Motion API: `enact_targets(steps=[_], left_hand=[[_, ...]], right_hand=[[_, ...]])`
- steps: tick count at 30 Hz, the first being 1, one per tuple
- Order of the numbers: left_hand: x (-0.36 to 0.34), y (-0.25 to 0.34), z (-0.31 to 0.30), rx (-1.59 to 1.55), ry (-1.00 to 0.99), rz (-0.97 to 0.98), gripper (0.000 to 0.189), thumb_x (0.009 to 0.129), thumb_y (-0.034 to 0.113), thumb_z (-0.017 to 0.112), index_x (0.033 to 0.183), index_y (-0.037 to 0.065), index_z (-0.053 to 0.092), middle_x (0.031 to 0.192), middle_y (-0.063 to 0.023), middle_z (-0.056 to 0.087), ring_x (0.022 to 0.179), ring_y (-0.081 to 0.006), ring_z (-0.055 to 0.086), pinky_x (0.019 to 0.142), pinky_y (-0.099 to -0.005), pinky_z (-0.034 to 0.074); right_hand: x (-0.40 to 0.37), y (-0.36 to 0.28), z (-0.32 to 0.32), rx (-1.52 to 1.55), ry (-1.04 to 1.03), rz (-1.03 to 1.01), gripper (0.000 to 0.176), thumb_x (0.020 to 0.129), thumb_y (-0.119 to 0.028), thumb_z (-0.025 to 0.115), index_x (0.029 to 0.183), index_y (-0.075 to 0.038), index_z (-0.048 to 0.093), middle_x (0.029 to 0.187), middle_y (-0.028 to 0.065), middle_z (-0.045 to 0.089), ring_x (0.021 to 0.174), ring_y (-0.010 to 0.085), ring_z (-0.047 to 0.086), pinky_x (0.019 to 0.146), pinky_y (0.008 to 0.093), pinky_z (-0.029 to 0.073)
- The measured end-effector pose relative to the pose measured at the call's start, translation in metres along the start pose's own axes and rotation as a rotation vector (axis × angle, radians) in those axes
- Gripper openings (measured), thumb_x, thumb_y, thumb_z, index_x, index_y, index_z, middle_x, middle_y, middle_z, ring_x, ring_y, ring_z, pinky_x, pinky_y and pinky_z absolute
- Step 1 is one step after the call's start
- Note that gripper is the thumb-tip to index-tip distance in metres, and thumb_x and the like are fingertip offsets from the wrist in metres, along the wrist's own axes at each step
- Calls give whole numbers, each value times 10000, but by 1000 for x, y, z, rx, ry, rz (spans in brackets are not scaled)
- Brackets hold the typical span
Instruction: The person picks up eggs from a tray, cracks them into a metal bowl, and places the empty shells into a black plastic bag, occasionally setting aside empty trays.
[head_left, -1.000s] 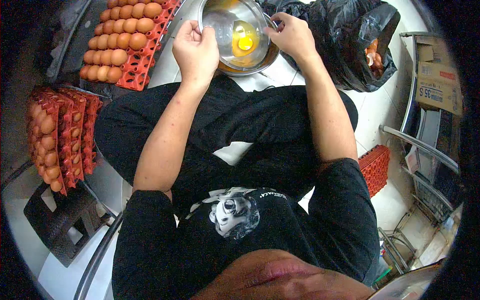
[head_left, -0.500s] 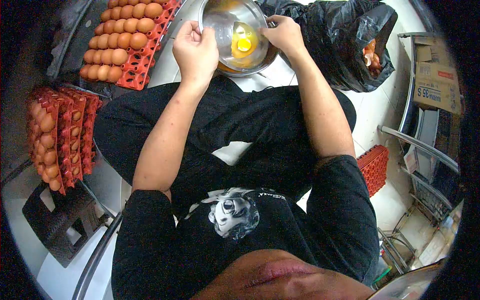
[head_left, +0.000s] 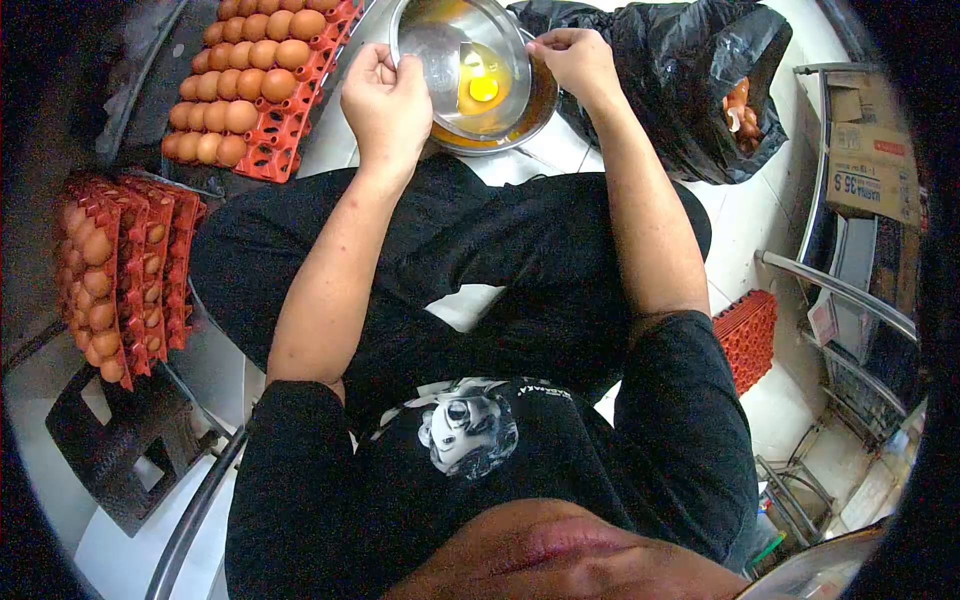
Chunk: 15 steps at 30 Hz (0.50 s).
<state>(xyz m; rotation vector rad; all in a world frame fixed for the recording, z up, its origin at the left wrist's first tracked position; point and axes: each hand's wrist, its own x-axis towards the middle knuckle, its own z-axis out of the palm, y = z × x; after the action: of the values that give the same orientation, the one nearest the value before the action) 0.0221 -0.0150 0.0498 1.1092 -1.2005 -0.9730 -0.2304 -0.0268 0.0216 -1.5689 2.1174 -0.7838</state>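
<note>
A small metal bowl point(head_left: 418, 72) holds a raw egg with a bright yellow yolk point(head_left: 484, 88). My left hand point(head_left: 388, 105) grips its left rim, thumb and fingers closed, and the bowl is tilted over a larger metal bowl point(head_left: 545, 118). Orange-yellow liquid shows inside the larger bowl, mostly covered by the smaller one. My right hand point(head_left: 580, 68) is in a pinch, fingertips right at the bowls' right rims; I cannot tell what it pinches.
Left stand red trays point(head_left: 272, 150) of brown eggs point(head_left: 240, 85) and a further stack of filled trays point(head_left: 125, 270). A black plastic bag point(head_left: 670, 90) with eggshells point(head_left: 742, 120) lies right. Empty red trays point(head_left: 745, 340), a cardboard box point(head_left: 872, 170) and metal racks stand farther right.
The small bowl has shifted slightly left, showing more of the larger bowl. My right hand has drawn a little right, its thumb off the small bowl's inner side.
</note>
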Motion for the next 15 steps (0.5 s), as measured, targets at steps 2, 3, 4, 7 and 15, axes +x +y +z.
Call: enact_targets(steps=[2, 3, 4, 7, 15], left_hand=[[2, -3, -3, 71, -3, 21, 128, 945, 6, 631, 843, 25, 556, 604, 84, 480, 521, 13, 392, 473, -231, 254], [3, -3, -3, 71, -2, 24, 128, 945, 6, 631, 843, 25, 556, 604, 84, 480, 521, 13, 392, 473, -231, 254], [3, -3, -3, 51, 6, 12, 137, 946, 5, 629, 838, 28, 548, 604, 81, 483, 522, 12, 396, 474, -229, 255], [4, 2, -3, -8, 18, -5, 158, 945, 5, 628, 824, 36, 531, 605, 78, 487, 524, 9, 403, 474, -229, 259], [9, -3, -4, 34, 20, 97, 193, 936, 16, 629, 784, 41, 513, 590, 65, 509, 518, 1, 418, 469, -250, 292]], right_hand=[[-5, -9, -3, 28, 44, -93, 275, 894, -316, 800, 1045, -88, 827, 904, 133, 793, 822, 210, 761, 802, 328, 584], [-8, -14, -4, 55, 85, -184, 281, 902, -320, 794, 1048, -82, 824, 901, 135, 792, 814, 206, 761, 792, 328, 586], [-10, -19, -5, 56, 86, -186, 281, 902, -320, 794, 1048, -82, 824, 901, 135, 792, 814, 206, 761, 792, 328, 586], [-17, -31, -12, 68, 147, -224, 251, 874, -288, 797, 1011, -79, 817, 951, 166, 782, 874, 316, 776, 847, 374, 596], [-26, -17, -111, 362, 480, -92, 308, 916, -296, 796, 1052, -19, 811, 925, 67, 804, 794, 136, 720, 743, 278, 560]])
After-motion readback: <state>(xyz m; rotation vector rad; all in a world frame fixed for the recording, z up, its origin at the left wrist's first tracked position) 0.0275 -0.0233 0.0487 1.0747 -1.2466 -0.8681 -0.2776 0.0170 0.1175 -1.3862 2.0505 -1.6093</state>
